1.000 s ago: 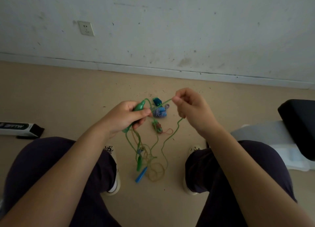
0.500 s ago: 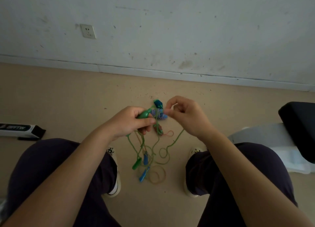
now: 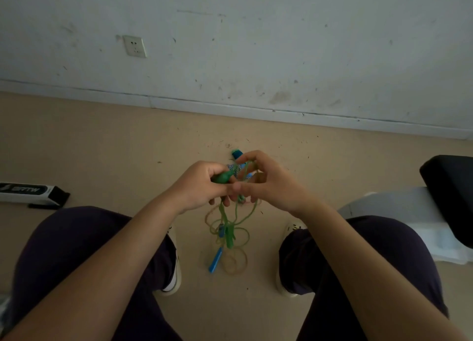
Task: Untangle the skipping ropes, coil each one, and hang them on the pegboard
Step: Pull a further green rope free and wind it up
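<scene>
My left hand (image 3: pixel 202 187) grips a green skipping-rope handle (image 3: pixel 222 177) above the floor between my knees. My right hand (image 3: pixel 266 181) is right beside it, fingers curled round the green rope (image 3: pixel 247 173) near that handle. From both hands a tangle of green and tan rope (image 3: pixel 230 228) hangs down, with a second green handle (image 3: pixel 229 239) and a blue handle (image 3: pixel 215 260) in it. A tan loop (image 3: pixel 235 262) lies on the floor below. A blue-and-white patterned bundle (image 3: pixel 234 167) and a teal handle (image 3: pixel 236 153) show behind my fingers. No pegboard is in view.
I sit facing a white wall with a socket (image 3: pixel 135 46) above a beige floor (image 3: pixel 115 148). A black-and-white box (image 3: pixel 28 193) lies at the left. At the right stand a black cushion (image 3: pixel 450 187) and a white plastic piece (image 3: pixel 399 212). My shoes (image 3: pixel 174 274) flank the tangle.
My right hand, which held the green rope stretched out to the right, has come in against my left hand. The hanging tangle has swung and bunched closer together.
</scene>
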Demonstrator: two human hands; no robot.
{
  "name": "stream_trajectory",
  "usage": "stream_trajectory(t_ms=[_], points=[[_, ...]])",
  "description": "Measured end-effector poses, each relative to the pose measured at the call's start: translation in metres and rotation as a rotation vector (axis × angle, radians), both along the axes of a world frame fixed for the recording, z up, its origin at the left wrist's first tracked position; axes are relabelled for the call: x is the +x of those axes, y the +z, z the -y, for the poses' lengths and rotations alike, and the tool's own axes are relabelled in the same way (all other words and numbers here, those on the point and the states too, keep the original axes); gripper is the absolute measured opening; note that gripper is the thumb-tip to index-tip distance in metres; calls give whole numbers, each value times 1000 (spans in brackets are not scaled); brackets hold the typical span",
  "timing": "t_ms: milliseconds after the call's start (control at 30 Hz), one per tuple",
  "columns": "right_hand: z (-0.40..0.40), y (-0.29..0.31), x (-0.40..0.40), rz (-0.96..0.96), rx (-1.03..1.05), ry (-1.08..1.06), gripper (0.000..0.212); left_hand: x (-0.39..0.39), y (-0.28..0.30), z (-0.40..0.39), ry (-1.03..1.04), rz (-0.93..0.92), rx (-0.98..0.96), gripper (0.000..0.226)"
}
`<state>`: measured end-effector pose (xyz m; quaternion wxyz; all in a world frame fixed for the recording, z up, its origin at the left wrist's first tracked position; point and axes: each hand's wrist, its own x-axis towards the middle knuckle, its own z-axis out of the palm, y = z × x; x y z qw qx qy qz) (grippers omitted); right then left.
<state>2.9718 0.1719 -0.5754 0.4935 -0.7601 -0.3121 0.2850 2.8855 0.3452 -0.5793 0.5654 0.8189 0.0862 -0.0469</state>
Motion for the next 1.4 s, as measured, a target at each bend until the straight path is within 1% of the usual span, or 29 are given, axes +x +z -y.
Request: stream_trajectory(t_ms=[33,133,200,267,333,433,533,600,700,767,833,900,967,1100,1200,1267,1333,1400], points=[[0,0,1,10,21,-11,44,0,1,0,4,-2,-7,7],[3,1,6,25,76,-36,28,0,3,0,25,-7,-38,12],[5,2,8,42,97,-73,22,0,3,0,52,-11,-63,14],[8,3,11,24,121,-109,23,0,3,-3,81,-9,-72,17],[9,4,13,8,103,-102,22,0,2,-5,83,-4,-76,16],[8,3,9,-12,15,3,20,-1,3,-3,37,-14,-64,11],[4,5,3,26,-27,54,25,-1,2,-3,0,-28,-38,15],[6,9,3,10,7,5,23,0,1,-5,21,-45,-29,16],[11,13,10,-68,102,-98,25,3,-2,-12,88,-61,52,13],[14,11,15,-89,143,-167,27,4,-7,-21,136,-72,96,19],[15,9,19,-96,146,-220,26,4,-9,-29,136,-91,139,24],[16,8,20,-93,104,-225,25,3,-8,-31,120,-94,153,17],[15,9,18,-78,27,-170,26,1,-6,-29,104,-88,123,11],[10,10,8,-152,-82,-22,37,-2,-1,-14,34,-105,35,12],[4,10,0,-100,-145,33,38,-1,0,-7,-4,-153,-57,14],[3,13,0,-49,-186,35,31,-1,2,-8,-24,-172,-57,18],[7,17,5,-34,-190,2,18,-1,3,-12,-25,-183,-16,23],[12,22,10,-21,-184,-39,13,0,2,-17,-2,-184,52,22]])
